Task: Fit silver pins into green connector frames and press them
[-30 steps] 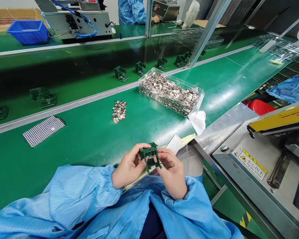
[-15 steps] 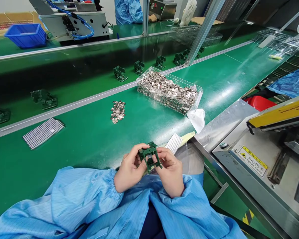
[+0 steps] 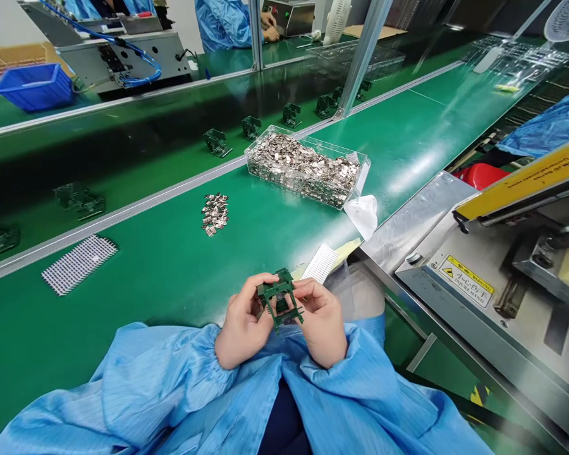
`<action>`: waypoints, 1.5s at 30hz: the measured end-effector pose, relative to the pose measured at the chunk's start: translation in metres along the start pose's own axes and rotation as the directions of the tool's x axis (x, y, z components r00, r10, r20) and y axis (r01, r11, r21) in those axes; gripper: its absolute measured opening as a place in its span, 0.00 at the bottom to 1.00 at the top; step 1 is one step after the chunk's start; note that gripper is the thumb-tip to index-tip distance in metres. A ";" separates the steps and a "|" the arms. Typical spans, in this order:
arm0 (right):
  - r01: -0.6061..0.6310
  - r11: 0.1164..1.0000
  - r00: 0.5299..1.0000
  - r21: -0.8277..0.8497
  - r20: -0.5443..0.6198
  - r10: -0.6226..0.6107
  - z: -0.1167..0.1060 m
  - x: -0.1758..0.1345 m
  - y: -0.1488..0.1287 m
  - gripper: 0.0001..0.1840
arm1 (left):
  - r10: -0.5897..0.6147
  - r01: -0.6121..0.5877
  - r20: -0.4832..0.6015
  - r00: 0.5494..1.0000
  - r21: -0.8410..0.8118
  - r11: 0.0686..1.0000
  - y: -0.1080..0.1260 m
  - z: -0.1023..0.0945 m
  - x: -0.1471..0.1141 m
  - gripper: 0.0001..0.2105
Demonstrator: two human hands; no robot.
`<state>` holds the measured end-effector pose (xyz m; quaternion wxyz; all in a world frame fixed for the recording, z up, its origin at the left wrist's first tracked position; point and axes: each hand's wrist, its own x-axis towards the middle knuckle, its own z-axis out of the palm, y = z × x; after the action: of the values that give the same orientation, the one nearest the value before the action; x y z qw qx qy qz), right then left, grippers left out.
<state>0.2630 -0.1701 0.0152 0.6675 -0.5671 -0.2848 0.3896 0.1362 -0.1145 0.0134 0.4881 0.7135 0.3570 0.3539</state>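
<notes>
Between my two hands, above my lap at the bench edge, is a dark green circuit board assembly (image 3: 281, 292) shaped like an open frame. My left hand (image 3: 244, 323) grips its left side, fingers over the top and thumb below. On its right side my right hand (image 3: 323, 321) is closed around the edge, thumb near the frame's opening. Any small part under the thumbs is too hidden to make out. Beyond my hands lies a small pile of metal pieces (image 3: 215, 213). A clear plastic box (image 3: 363, 172) full of similar metal pieces stands farther back.
A sheet of white labels (image 3: 79, 264) lies at left, another label sheet (image 3: 320, 263) near my right hand. Several green board assemblies (image 3: 216, 143) stand on the belt behind the metal rail. A machine with a yellow bar (image 3: 526, 189) stands at right. Co-workers' blue sleeves (image 3: 220, 25) show behind.
My view has shifted slightly, so the bench things sit a little farther left. Both hands keep hold of the green board assembly, which has tilted a little.
</notes>
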 end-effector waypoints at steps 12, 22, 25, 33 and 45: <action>0.032 0.999 0.964 -0.042 -0.263 -0.042 -0.065 -0.013 0.012 0.14 | -0.017 0.053 0.150 0.989 -0.239 0.970 0.017 0.036 0.050 0.17; -0.029 0.975 1.000 -0.218 0.003 0.030 -0.060 0.008 0.057 0.23 | -0.066 0.200 0.268 0.961 -0.515 0.833 -0.002 0.104 0.100 0.24; 0.025 0.965 1.000 -0.261 0.010 -0.023 -0.056 0.011 0.065 0.25 | -0.050 0.190 0.270 0.961 -0.521 0.832 -0.007 0.104 0.096 0.25; 0.164 0.867 0.986 -0.470 0.099 -0.133 -0.071 0.016 0.083 0.25 | -0.031 0.153 0.247 0.969 -0.492 0.857 -0.014 0.103 0.097 0.23; 0.068 0.761 0.990 -0.645 0.141 0.030 -0.110 0.012 0.024 0.12 | -0.073 0.239 0.346 0.936 -0.467 0.851 -0.004 0.072 0.078 0.21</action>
<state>0.3548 -0.2171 -0.0306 0.4124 -0.7303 -0.4545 0.2999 0.2358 -0.0787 0.0016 0.7348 0.5771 0.2273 0.2746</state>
